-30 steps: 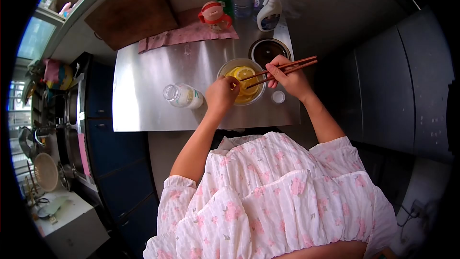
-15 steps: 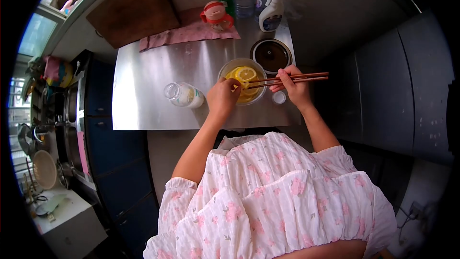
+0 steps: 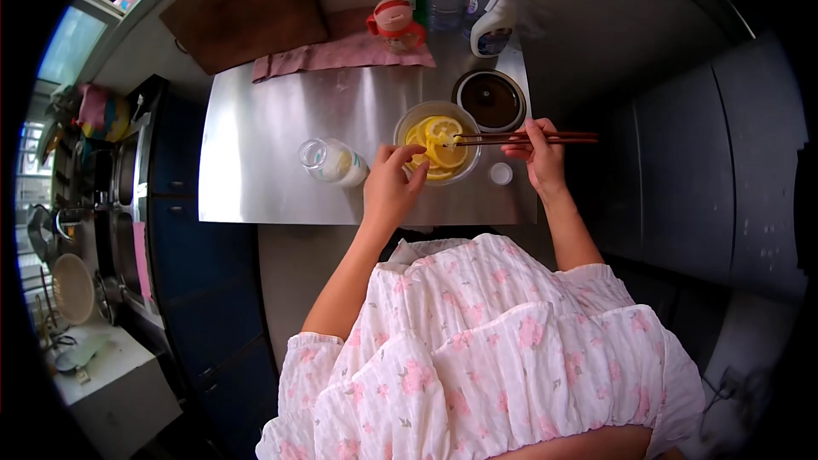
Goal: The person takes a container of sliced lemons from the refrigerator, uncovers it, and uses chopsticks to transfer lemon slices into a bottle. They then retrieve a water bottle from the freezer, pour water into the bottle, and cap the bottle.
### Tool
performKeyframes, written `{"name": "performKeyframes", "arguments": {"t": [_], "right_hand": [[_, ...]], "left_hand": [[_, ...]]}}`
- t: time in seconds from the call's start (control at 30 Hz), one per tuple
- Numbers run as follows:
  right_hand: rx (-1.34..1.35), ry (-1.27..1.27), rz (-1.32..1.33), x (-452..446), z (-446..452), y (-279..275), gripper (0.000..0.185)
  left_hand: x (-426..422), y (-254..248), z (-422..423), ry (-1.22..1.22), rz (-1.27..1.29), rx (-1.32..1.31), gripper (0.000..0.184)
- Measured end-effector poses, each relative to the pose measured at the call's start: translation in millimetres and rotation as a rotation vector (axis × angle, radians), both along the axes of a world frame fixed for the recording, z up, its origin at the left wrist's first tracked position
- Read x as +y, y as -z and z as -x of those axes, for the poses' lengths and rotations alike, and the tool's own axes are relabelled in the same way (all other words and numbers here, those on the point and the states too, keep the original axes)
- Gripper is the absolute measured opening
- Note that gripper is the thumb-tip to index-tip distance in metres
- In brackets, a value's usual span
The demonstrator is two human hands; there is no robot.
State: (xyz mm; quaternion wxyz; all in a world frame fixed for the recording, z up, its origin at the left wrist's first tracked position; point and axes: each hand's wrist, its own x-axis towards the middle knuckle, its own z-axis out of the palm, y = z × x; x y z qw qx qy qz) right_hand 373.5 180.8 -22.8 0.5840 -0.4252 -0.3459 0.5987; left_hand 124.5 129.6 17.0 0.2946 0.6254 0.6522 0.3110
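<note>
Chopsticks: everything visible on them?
The chopsticks are two slim, dark reddish-brown sticks, wooden by the look, held roughly level and nearly parallel in the right hand. Their thicker ends stick out to its right; the tips reach over the rim of the clear bowl, at the lemon slices. Whether they pinch anything is unclear.

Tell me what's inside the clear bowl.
Inside the clear bowl are overlapping lemon slices, with the tips of the chopsticks over them. The slices cover most of the bottom, so whatever lies beneath them cannot be seen.
</note>
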Motion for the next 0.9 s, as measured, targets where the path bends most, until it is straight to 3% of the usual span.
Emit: {"name": "performKeyframes", "arguments": {"t": [0.13, 0.3, 0.37, 0.43, 0.47, 0.5, 0.57, 0.67, 0.8, 0.9], "right_hand": [[0.023, 0.010, 0.028, 3.1, -5.5, 5.0, 0.019], [-0.047, -0.049, 0.011, 7.9, -7.4, 3.0, 0.017], [-0.080, -0.064, 0.011, 8.7, -6.9, 0.8, 0.017], [-0.106, -0.070, 0.011, 8.9, -6.1, -5.3, 0.018], [-0.109, -0.076, 0.010, 8.7, -5.8, -8.5, 0.018], [-0.108, -0.063, 0.001, 9.2, -5.2, -12.6, 0.018], [-0.108, -0.058, -0.012, 11.0, -4.0, -18.0, 0.019], [-0.114, -0.055, -0.043, 13.9, -4.0, -29.6, 0.019], [-0.093, -0.067, -0.111, 17.4, -0.8, -50.9, 0.019], [-0.071, -0.092, -0.184, 20.7, 4.8, -72.1, 0.018]], "left_hand": [[-30.0, -17.6, 16.8, 0.060, 0.050, -0.277, 0.024], [-54.4, -10.8, 64.9, 0.074, 0.211, -0.373, 0.027], [-59.3, -8.3, 91.5, 0.025, 0.521, -0.245, 0.032], [-62.8, -2.0, 109.4, -0.139, 0.456, -0.137, 0.041], [-62.0, 0.4, 114.3, -0.244, 0.412, -0.164, 0.060], [-59.1, 1.8, 113.6, -0.250, 0.412, -0.168, 0.060], [-50.6, 5.8, 107.9, -0.284, -0.148, -0.159, 0.083], [-27.4, 22.7, 98.6, -0.182, -0.301, -0.223, 0.095], [-10.9, 33.3, 86.6, -0.175, -0.338, -0.350, 0.083], [-4.4, 21.9, 81.1, -0.229, -0.313, -0.220, 0.073]]}}
